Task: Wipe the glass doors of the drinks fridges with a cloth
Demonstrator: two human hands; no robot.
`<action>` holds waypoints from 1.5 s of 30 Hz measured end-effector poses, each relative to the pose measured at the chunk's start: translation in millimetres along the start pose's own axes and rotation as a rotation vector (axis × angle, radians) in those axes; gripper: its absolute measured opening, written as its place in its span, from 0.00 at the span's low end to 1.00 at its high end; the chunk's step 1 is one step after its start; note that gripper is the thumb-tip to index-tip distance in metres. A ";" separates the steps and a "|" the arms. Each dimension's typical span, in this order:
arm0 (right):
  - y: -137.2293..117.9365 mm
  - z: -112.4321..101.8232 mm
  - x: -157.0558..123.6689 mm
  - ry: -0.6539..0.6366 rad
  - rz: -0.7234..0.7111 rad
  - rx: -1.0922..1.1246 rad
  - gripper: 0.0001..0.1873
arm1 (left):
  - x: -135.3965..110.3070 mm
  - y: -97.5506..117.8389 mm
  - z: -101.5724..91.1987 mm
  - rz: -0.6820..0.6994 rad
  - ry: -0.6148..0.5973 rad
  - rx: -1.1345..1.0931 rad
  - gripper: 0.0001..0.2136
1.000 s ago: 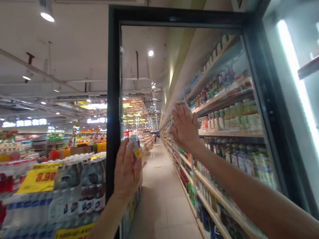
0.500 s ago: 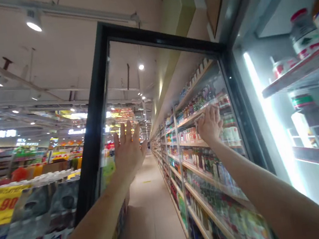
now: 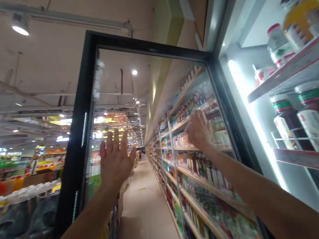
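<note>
A tall glass door [image 3: 130, 76] with a black frame [image 3: 84, 106] stands swung out in front of me. My left hand [image 3: 116, 160] lies flat against the glass near the frame's left side, fingers spread. Higher on the right part of the pane, my right hand [image 3: 198, 130] is pressed to the glass, smeared by motion. Its fingers are bent over a pale, crumpled cloth, which the hand and the blur now mostly hide. Both forearms reach forward from the bottom corners.
To the right is a lit cooler with shelves [image 3: 293, 64] of bottles [image 3: 315, 118]. Through the glass, long shelves [image 3: 181, 148] of drinks run beside an aisle floor [image 3: 139, 216]. Packs of bottles [image 3: 28, 215] are stacked at the left. Ceiling lamps [image 3: 20, 26] hang above.
The view has shifted, so the door and both hands appear farther left and more cooler bottles show. My right hand has moved slightly across the glass; my left hand stays flat on the pane.
</note>
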State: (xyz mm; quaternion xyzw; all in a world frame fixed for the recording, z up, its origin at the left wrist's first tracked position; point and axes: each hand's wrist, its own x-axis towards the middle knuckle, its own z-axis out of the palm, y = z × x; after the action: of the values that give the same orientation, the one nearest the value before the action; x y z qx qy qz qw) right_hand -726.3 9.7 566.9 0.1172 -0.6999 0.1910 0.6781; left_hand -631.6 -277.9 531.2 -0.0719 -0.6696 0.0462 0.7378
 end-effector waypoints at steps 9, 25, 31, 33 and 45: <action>38.9 -11.8 16.8 0.024 0.243 0.013 0.31 | -0.2 0.6 2.1 -0.018 -0.016 0.029 0.26; -45.7 14.1 1.8 0.178 0.055 0.169 0.33 | -2.6 -3.2 0.2 -0.012 -0.033 0.058 0.26; -120.6 21.6 -31.3 0.058 -0.184 0.427 0.38 | 14.9 37.3 8.0 0.197 0.029 -0.327 0.24; -118.9 16.8 -34.8 0.020 -0.228 0.542 0.38 | 26.3 58.5 15.7 0.194 -0.007 -0.433 0.24; -1.0 0.8 -35.5 0.007 -0.079 0.028 0.32 | 53.5 131.3 32.6 0.161 -0.147 -0.025 0.22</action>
State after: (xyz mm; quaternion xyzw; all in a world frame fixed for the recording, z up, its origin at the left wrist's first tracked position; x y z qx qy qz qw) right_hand -724.7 5.1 531.8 0.1536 -0.6898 0.1741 0.6858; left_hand -655.1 -138.3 564.6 -0.1313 -0.7144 0.1023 0.6797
